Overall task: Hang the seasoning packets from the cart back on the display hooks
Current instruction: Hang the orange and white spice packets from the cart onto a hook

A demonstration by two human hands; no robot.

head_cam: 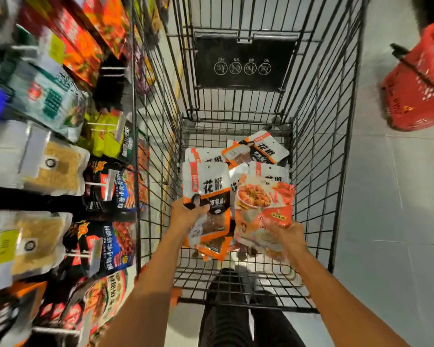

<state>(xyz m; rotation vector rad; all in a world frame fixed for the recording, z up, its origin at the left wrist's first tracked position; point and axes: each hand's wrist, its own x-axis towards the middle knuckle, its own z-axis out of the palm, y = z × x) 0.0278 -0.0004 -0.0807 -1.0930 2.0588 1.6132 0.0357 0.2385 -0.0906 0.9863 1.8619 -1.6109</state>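
Observation:
Both my arms reach down into a black wire cart. My left hand grips a white-and-orange peppercorn packet, held upright above the cart floor. My right hand holds a red-orange packet with a food picture by its lower edge. More white-and-orange packets lie in the cart behind them. The display hooks with hanging packets fill the left side, blurred.
A red shopping basket stands on the pale floor at the upper right. The cart's folded child seat with a black sign is at the far end. My dark trousers show below the cart handle.

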